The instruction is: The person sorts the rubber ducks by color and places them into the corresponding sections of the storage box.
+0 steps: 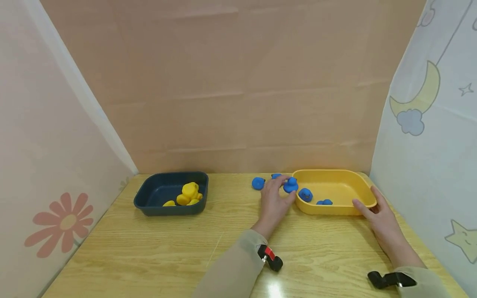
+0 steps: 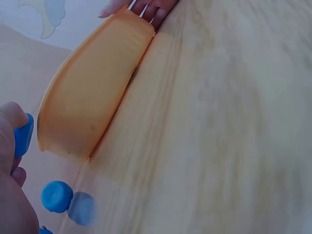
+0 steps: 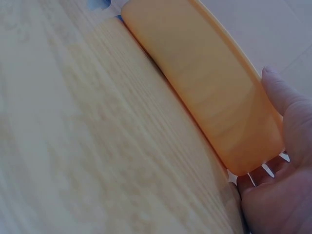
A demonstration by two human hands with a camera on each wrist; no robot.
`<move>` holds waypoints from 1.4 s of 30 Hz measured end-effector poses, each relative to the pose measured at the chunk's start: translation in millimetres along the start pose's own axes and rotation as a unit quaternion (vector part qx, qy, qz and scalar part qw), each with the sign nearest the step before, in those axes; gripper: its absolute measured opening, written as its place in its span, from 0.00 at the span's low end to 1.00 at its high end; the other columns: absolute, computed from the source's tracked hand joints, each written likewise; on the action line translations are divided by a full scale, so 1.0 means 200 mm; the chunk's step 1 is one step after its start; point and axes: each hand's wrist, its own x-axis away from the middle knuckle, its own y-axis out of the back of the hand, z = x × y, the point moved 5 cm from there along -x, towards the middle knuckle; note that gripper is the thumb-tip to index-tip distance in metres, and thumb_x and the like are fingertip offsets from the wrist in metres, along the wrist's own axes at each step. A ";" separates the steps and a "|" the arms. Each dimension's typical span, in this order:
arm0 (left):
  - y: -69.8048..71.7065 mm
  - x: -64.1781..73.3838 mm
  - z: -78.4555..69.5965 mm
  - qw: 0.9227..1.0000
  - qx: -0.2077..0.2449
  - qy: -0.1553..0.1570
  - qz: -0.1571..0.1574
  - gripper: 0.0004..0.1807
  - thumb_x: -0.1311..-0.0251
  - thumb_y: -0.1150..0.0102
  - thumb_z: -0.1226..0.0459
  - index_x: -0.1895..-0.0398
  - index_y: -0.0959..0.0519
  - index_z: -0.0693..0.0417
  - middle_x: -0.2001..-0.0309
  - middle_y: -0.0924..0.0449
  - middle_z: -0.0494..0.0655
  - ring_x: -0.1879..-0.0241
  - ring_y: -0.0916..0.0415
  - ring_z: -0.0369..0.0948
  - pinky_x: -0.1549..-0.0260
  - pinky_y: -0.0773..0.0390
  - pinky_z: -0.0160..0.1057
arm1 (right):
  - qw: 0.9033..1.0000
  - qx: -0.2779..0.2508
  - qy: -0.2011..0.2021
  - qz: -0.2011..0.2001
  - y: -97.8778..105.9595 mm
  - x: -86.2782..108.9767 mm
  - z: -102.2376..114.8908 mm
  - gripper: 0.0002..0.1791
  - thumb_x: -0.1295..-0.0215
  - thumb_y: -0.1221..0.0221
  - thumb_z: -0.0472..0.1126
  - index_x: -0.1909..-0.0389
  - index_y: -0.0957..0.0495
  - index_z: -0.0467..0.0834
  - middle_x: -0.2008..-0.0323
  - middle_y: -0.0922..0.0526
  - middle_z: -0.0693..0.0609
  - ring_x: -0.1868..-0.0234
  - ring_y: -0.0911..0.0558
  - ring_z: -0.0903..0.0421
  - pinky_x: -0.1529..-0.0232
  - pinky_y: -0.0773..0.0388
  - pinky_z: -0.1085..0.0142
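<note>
My left hand (image 1: 273, 203) pinches a blue rubber duck (image 1: 291, 185) between thumb and fingers, just at the left rim of a yellow tray (image 1: 335, 210). In the left wrist view, part of that duck (image 2: 23, 136) shows beside the thumb. Around the tray's right end, my right hand (image 1: 384, 225) grips the rim, thumb at the front and fingers round the end; the right wrist view shows this hand (image 3: 280, 190) against the tray wall (image 3: 209, 87). Inside the tray lie a blue duck (image 1: 305, 195) and more blue pieces (image 1: 324, 202), partly hidden by the front wall.
Two more blue ducks lie on the table left of the tray: one duck (image 1: 258, 183) in full view, another duck (image 1: 276, 176) partly behind my left hand. A dark blue tray (image 1: 167, 210) with several yellow ducks (image 1: 190, 191) stands at the left. A cloth wall (image 1: 238, 103) rises behind.
</note>
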 end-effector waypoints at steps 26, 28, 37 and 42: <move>-0.12 -0.11 -0.16 0.997 -0.058 -0.006 0.051 0.28 0.25 0.27 0.52 0.25 0.20 0.41 0.34 0.15 0.39 0.33 0.23 0.42 0.26 0.32 0.48 | 1.000 -0.001 -0.002 0.002 0.00 0.01 0.00 0.56 0.14 0.43 0.58 0.11 0.79 0.55 0.12 0.69 0.34 0.14 0.55 0.28 0.46 0.42 0.91; -0.12 -0.12 -0.15 0.997 -0.055 0.001 0.048 0.29 0.25 0.28 0.51 0.24 0.21 0.40 0.32 0.16 0.40 0.31 0.25 0.44 0.25 0.32 0.49 | 1.000 0.000 -0.003 0.000 0.00 0.01 0.00 0.56 0.14 0.43 0.59 0.11 0.79 0.55 0.12 0.68 0.34 0.15 0.54 0.28 0.46 0.43 0.91; -0.03 -0.16 -0.06 0.999 -0.049 -0.002 0.005 0.23 0.23 0.30 0.53 0.28 0.19 0.42 0.31 0.17 0.39 0.32 0.24 0.47 0.30 0.27 0.50 | 1.000 0.006 -0.005 -0.003 -0.01 0.01 0.01 0.57 0.14 0.44 0.61 0.11 0.79 0.55 0.11 0.69 0.35 0.14 0.56 0.28 0.44 0.46 0.92; 0.03 -0.16 0.01 0.998 -0.060 -0.005 -0.004 0.25 0.23 0.29 0.54 0.28 0.19 0.46 0.31 0.17 0.44 0.32 0.25 0.50 0.29 0.27 0.52 | 1.000 0.011 -0.003 -0.005 0.00 0.02 0.00 0.57 0.14 0.44 0.61 0.11 0.79 0.55 0.11 0.69 0.35 0.14 0.55 0.28 0.45 0.47 0.93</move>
